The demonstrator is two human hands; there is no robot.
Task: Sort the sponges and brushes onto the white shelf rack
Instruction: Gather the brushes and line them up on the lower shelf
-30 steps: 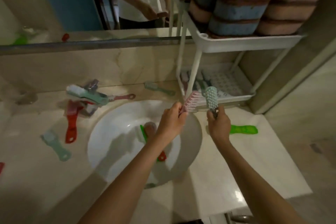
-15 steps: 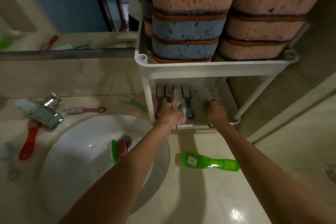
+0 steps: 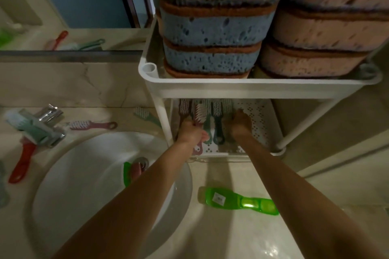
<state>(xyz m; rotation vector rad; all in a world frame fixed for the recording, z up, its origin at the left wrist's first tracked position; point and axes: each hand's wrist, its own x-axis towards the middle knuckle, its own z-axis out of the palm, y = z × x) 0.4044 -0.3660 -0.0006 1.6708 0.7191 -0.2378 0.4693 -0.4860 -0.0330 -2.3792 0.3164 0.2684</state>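
Note:
The white shelf rack (image 3: 252,88) stands on the counter right of the basin. Blue sponges (image 3: 212,27) and pink sponges (image 3: 324,33) are stacked on its top tier. Several brushes lie side by side on the perforated lower tier (image 3: 261,115), among them a dark teal one (image 3: 216,120). My left hand (image 3: 189,131) reaches into that tier and grips a pink brush (image 3: 199,112) by its handle, bristles up. To its right my right hand (image 3: 240,124) lies in shadow over the handle of a grey-green brush (image 3: 227,105), fingers round it.
A green brush (image 3: 237,201) lies on the counter in front of the rack. Pink (image 3: 92,125), teal (image 3: 147,116) and red (image 3: 21,164) brushes lie behind and left of the white basin (image 3: 84,195). More brushes (image 3: 130,172) sit at its drain. A white-teal brush (image 3: 31,126) rests on the faucet (image 3: 48,113).
Both hands carried their brushes from in front of the rack into its lower tier and lowered them among the others. My head moved closer to the rack.

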